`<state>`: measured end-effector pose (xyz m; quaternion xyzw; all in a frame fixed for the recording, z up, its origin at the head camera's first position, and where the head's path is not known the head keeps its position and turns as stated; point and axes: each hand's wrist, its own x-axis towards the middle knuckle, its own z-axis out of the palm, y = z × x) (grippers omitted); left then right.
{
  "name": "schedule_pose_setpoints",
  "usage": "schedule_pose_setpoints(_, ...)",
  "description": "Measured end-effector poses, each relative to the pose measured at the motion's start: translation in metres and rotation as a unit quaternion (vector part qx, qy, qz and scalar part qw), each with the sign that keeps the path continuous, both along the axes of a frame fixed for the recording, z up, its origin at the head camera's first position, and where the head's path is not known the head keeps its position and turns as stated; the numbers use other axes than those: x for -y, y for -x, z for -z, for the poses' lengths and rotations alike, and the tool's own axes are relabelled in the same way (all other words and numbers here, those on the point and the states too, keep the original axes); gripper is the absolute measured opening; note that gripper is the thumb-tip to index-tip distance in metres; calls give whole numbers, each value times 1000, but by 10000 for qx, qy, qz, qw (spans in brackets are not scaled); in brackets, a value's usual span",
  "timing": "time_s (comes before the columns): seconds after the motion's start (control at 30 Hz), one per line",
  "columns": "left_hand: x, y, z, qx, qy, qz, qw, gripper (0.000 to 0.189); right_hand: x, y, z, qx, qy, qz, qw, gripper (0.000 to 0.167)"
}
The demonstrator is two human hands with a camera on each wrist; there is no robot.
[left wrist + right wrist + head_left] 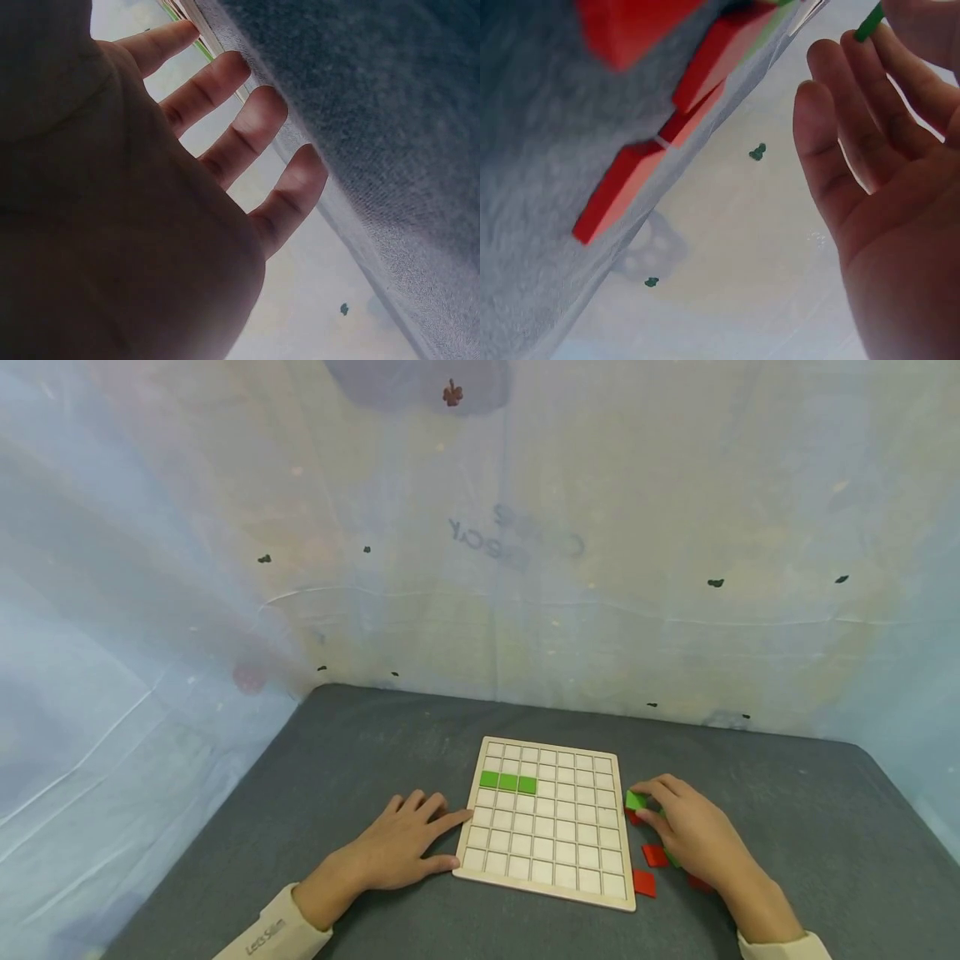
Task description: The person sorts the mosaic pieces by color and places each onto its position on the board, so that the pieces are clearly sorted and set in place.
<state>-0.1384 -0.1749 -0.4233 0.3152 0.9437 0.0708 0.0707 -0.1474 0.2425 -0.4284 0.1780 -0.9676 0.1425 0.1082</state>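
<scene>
A pale wooden grid board (551, 839) lies on the dark cloth, and three green square tiles (508, 782) sit side by side in its third row from the top, at the left. My left hand (401, 843) rests beside the board, fingers spread, with the index fingertip and thumb at its left edge. Right of the board, my right hand (693, 831) pinches a green tile (636, 801) between thumb and fingers; in the right wrist view only a sliver of this green tile (868, 22) shows. Beneath and around that hand lie red tiles (644, 883), some partly hidden by it.
Another green tile (672, 858) peeks out under the right hand, near a second red tile (655, 856). Dark cloth (390, 727) covers the table. A pale patterned curtain (525, 635) hangs behind it and along the sides.
</scene>
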Motion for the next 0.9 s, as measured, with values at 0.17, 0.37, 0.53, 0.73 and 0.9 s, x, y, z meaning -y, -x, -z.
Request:
schedule_pose_setpoints(0.17,1,0,0,-49,-39,36,10000,63,7,1,-2,54,-14,26,10000,31)
schedule_pose_setpoints(0.37,0,0,0,-25,-27,16,10000,63,16,0,-4,65,26,-49,10000,32)
schedule_pose_setpoints(0.53,0,0,1,35,23,-12,10000,63,20,-1,-2,-69,75,-230,9997,33)
schedule_pose_setpoints(0.73,-1,-1,-1,-53,-46,52,10000,63,23,0,-1,-119,18,-289,9995,33)
schedule_pose_setpoints(0.9,0,-1,0,-97,-31,72,9999,63,23,1,1,-177,25,-313,9994,33)
